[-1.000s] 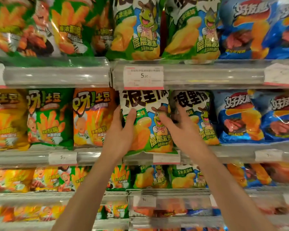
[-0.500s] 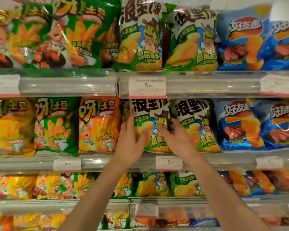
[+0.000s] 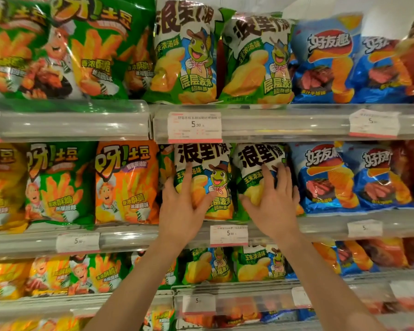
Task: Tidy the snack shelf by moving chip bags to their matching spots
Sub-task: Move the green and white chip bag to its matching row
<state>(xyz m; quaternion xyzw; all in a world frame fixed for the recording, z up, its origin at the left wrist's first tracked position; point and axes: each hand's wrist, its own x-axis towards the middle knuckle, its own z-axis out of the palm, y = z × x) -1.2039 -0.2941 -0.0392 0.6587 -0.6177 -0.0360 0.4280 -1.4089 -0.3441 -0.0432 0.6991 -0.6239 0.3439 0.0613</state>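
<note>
Head view, only one we have: middle shelf (image 3: 129,237); the frog chip bag (image 3: 210,182) stands upright in its slot, between the orange fries bag (image 3: 127,185) on its left and a second frog bag (image 3: 253,168) on its right; matching frog bags also sit on the shelf above and the one below, so we judge this the right column.

Left hand (image 3: 179,211) lies flat on the front of the frog chip bag, fingers straight and spread, pressing, not gripping; right hand (image 3: 273,209) lies flat on the second frog bag, fingers spread apart, nothing clamped.

Change: a second ago both hands held the one frog chip bag by its sides, out in front of the shelf edge over the price tag (image 3: 228,235); now the bag sits further back behind the rail and the right hand has shifted to the neighbour; we read that as placement done, hands just squaring the row; we judge the next move is another misplaced bag.
</note>
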